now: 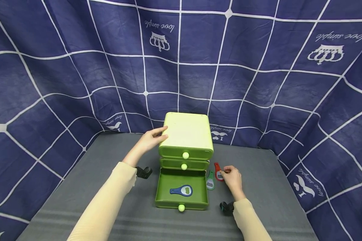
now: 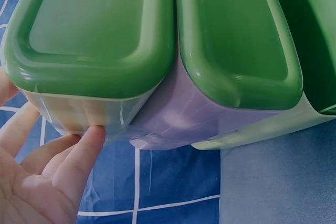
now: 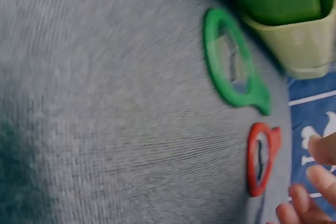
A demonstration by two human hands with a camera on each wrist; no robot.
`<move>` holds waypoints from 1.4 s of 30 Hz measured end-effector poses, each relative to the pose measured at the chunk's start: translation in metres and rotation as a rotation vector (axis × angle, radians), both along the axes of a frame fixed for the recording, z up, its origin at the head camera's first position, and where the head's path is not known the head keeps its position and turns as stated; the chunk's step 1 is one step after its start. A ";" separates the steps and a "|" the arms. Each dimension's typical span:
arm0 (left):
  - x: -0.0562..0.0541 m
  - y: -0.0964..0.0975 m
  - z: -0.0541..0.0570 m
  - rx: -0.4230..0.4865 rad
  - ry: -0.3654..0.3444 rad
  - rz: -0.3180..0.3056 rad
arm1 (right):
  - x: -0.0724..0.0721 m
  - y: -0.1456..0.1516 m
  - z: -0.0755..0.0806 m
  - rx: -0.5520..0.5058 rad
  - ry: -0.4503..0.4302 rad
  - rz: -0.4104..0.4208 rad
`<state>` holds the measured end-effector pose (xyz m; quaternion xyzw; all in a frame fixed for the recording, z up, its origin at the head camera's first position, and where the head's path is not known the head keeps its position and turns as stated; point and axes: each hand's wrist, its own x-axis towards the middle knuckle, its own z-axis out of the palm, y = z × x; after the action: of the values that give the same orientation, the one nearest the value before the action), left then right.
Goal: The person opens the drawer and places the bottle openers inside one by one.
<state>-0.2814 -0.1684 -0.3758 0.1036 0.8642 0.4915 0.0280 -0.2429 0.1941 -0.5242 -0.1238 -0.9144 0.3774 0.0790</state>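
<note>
A small green drawer cabinet (image 1: 188, 129) with a pale yellow-green top stands on the table, its bottom drawer (image 1: 166, 182) pulled out. Inside that drawer lies a blue bottle opener (image 1: 176, 191). My left hand (image 1: 151, 139) is at the cabinet's upper left side, fingertips (image 2: 94, 135) against its wall. To the right of the cabinet, a green bottle opener (image 1: 210, 181) and a red bottle opener (image 1: 218, 169) lie on the table. Over the red one's head is my right hand (image 1: 233, 177); in the right wrist view its loosely bent fingers (image 3: 299, 198) are beside the red opener, holding nothing.
The upper drawer (image 1: 172, 153) and middle drawer (image 1: 170, 164) are closed, each with a round pale knob. A grey cloth covers the table (image 1: 114, 187). Blue curtain fabric (image 1: 108, 73) with white lines hangs behind and at both sides.
</note>
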 end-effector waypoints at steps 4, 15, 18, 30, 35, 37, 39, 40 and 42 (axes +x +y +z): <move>0.001 0.002 0.000 0.008 -0.004 -0.009 | -0.003 0.001 -0.006 0.028 -0.051 -0.011; 0.001 0.004 0.001 0.009 -0.004 -0.010 | -0.002 -0.002 -0.013 0.029 -0.137 -0.011; 0.001 0.004 0.001 0.008 0.001 -0.010 | -0.001 -0.003 -0.013 0.060 -0.142 -0.003; 0.001 0.000 0.001 0.001 0.008 -0.004 | -0.004 -0.015 -0.011 0.170 -0.162 -0.010; 0.000 0.001 0.001 0.002 0.008 -0.002 | -0.003 -0.019 -0.006 0.186 -0.200 -0.009; 0.000 0.001 0.001 0.003 0.006 -0.001 | -0.002 -0.020 -0.005 0.189 -0.208 -0.004; 0.001 0.001 0.001 0.002 0.004 -0.001 | -0.001 -0.021 -0.003 0.186 -0.215 0.007; 0.001 0.001 0.001 0.001 0.002 -0.001 | 0.000 -0.021 -0.003 0.185 -0.217 0.015; 0.001 0.000 0.001 0.003 0.004 0.001 | 0.001 -0.021 -0.001 0.189 -0.219 0.033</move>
<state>-0.2805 -0.1687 -0.3746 0.1043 0.8636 0.4926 0.0257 -0.2423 0.1731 -0.5255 -0.1410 -0.9509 0.2749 -0.0161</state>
